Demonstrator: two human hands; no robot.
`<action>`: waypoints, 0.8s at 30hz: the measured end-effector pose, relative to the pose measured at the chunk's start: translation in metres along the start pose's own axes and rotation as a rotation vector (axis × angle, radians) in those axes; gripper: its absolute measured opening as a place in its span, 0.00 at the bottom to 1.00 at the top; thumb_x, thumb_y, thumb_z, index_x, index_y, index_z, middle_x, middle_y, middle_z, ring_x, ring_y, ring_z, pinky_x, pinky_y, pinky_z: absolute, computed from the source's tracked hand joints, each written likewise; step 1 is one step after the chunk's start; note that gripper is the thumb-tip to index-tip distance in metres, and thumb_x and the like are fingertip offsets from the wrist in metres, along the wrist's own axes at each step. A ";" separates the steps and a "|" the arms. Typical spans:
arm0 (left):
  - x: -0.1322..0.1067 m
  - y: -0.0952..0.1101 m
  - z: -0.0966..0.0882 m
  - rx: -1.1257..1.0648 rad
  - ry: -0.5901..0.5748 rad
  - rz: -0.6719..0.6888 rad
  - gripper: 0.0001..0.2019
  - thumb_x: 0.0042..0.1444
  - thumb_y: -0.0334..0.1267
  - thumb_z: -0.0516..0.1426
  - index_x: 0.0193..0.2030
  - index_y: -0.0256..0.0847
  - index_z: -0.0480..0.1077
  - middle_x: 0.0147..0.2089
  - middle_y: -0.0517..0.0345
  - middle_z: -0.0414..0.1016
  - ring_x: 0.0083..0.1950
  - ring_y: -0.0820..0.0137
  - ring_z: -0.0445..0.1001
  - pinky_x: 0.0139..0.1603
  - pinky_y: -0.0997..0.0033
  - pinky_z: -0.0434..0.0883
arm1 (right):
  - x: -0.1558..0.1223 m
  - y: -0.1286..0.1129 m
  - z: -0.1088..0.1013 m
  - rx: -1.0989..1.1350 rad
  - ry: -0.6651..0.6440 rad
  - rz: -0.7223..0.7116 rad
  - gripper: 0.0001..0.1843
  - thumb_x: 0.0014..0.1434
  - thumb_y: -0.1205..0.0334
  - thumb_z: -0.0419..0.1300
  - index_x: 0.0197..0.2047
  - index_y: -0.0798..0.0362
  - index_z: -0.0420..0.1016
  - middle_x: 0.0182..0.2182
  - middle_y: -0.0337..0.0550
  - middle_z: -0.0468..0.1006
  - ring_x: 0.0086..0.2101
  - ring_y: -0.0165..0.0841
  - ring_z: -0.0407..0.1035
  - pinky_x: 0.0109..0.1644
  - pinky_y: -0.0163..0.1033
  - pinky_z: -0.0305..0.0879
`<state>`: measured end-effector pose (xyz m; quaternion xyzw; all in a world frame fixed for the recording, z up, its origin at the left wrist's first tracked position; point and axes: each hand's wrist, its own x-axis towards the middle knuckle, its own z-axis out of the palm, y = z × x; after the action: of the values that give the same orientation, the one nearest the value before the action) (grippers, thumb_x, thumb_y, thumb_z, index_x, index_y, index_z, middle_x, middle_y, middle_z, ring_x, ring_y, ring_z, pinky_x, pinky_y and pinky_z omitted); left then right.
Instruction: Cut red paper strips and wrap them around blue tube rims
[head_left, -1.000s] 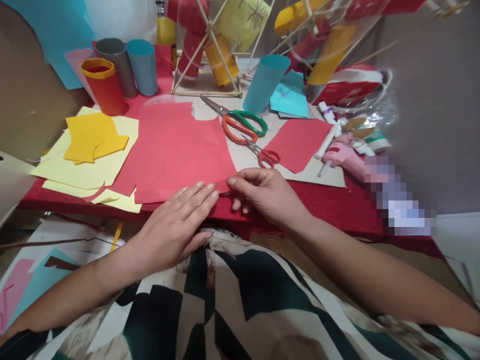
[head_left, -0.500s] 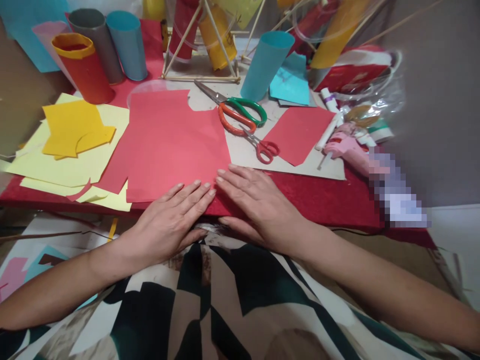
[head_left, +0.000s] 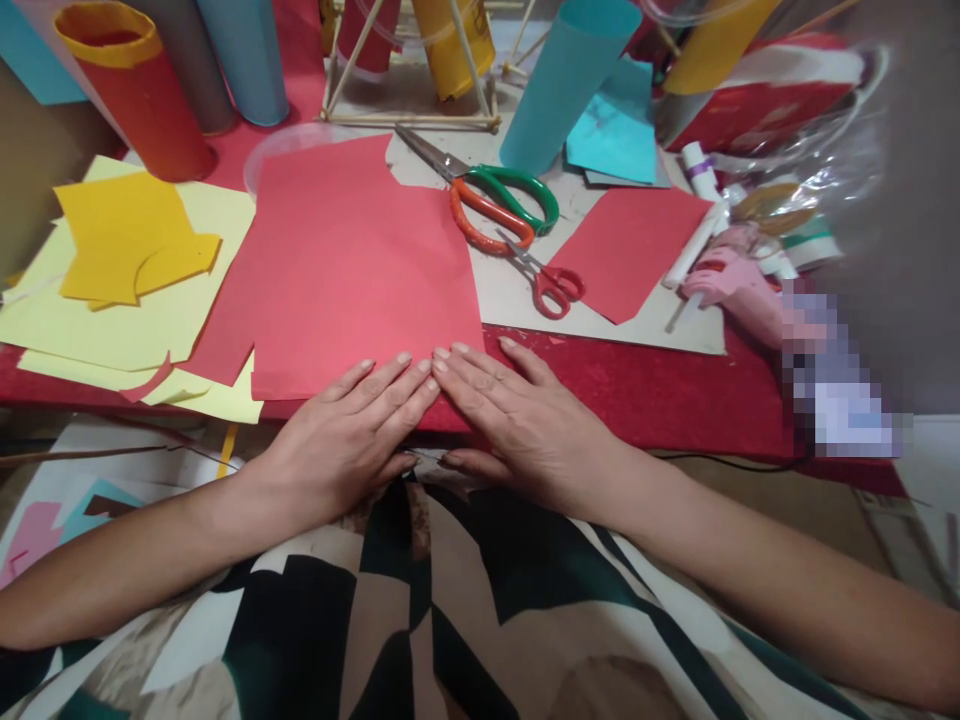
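My left hand [head_left: 351, 428] lies flat at the table's front edge, fingers stretched over the lower edge of a large red paper sheet [head_left: 360, 270]. Beside it rests my right hand [head_left: 517, 418], also flat, its fingertips on the sheet's lower right corner and touching the left fingertips. Neither hand holds anything. Beyond the right hand lie large scissors [head_left: 491, 205] with one green and one orange-red handle. Small red-handled scissors [head_left: 551, 285] lie just in front of them, close to a smaller red paper piece [head_left: 626, 255].
Yellow paper pieces [head_left: 127, 235] lie at the left on pale yellow sheets [head_left: 45, 325]. Paper tubes, including a red one [head_left: 150, 115] and a blue one [head_left: 562, 90], stand behind, near a stick frame [head_left: 405, 122]. A pink glue gun [head_left: 739, 285] lies at the right.
The view has shifted closer to the table, so the tubes sit higher in the picture. My right hand's fingers have moved slightly and now meet the left fingertips. Papers and scissors stay put.
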<state>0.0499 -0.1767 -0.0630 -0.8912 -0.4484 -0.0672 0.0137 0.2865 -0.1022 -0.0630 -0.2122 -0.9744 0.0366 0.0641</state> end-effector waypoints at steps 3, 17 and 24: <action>-0.002 0.000 -0.001 0.033 0.001 -0.015 0.33 0.67 0.44 0.56 0.73 0.30 0.55 0.74 0.41 0.60 0.75 0.53 0.59 0.74 0.51 0.57 | 0.000 0.000 -0.001 -0.001 -0.003 0.006 0.38 0.67 0.49 0.59 0.72 0.60 0.56 0.69 0.61 0.62 0.69 0.46 0.58 0.71 0.60 0.53; -0.055 -0.020 -0.008 0.147 0.067 -0.178 0.28 0.68 0.41 0.55 0.71 0.32 0.59 0.71 0.41 0.66 0.72 0.51 0.64 0.70 0.51 0.64 | -0.001 0.003 -0.004 0.008 -0.021 -0.014 0.34 0.70 0.52 0.56 0.72 0.61 0.57 0.70 0.59 0.61 0.69 0.47 0.57 0.71 0.60 0.50; -0.079 -0.020 -0.011 0.204 0.139 -0.318 0.32 0.67 0.46 0.56 0.70 0.26 0.57 0.69 0.31 0.66 0.71 0.44 0.65 0.68 0.44 0.66 | -0.003 0.006 -0.004 -0.046 -0.008 -0.038 0.34 0.70 0.48 0.53 0.71 0.62 0.59 0.69 0.62 0.62 0.68 0.51 0.59 0.70 0.63 0.51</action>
<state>-0.0138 -0.2292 -0.0635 -0.7964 -0.5860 -0.0839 0.1239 0.2918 -0.0979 -0.0596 -0.1952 -0.9791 0.0137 0.0561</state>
